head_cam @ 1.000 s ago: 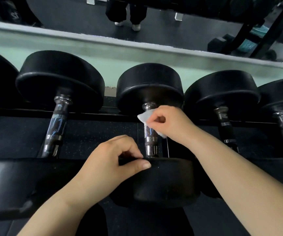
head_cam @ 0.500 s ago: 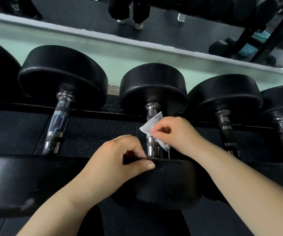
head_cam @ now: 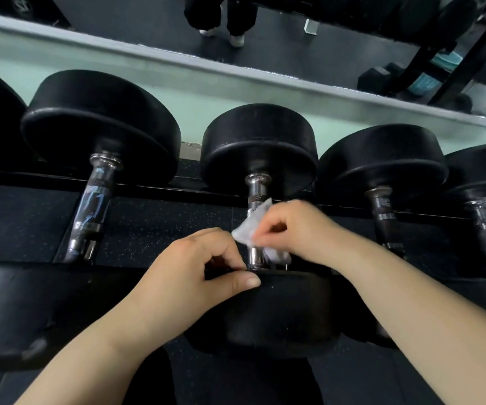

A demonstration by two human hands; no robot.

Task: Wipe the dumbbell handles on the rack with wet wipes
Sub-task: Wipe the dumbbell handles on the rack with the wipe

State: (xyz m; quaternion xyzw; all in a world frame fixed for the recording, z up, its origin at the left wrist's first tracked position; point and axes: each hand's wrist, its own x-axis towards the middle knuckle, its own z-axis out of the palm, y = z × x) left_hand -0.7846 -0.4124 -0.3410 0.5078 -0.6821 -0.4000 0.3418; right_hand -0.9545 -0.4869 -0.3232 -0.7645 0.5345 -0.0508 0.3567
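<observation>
The left hand (head_cam: 195, 276) is nearest the camera. Its fingers are curled over the inner edge of the near weight head (head_cam: 282, 314) of the centre dumbbell, and the thumb lies flat along the top rim of that head. The fingertips are hidden behind the knuckles, so contact with the metal cannot be confirmed.

Just beyond it, the right hand (head_cam: 300, 232) pinches a wet wipe (head_cam: 249, 230) between thumb and curled fingers. The wipe is white and crumpled. It is pressed against the lower part of the chrome handle (head_cam: 257, 194), just above the near weight head. One corner sticks up past the thumb, and a second fold hangs below the palm, beside the handle.

The upper part of the handle is bare and runs up into the far weight head (head_cam: 259, 141). The dumbbell lies across the rack (head_cam: 200, 194), with speckled black flooring (head_cam: 162, 229) visible beneath it.

The left dumbbell (head_cam: 92, 211) and the right dumbbell (head_cam: 384, 217) lie parallel to the centre one, apart from both hands. A further dumbbell shows at each frame edge.

Behind the row is a pale green wall strip (head_cam: 195, 112). Above it, a mirror (head_cam: 323, 48) reflects dark flooring, other racks and a person's legs (head_cam: 224, 19).
</observation>
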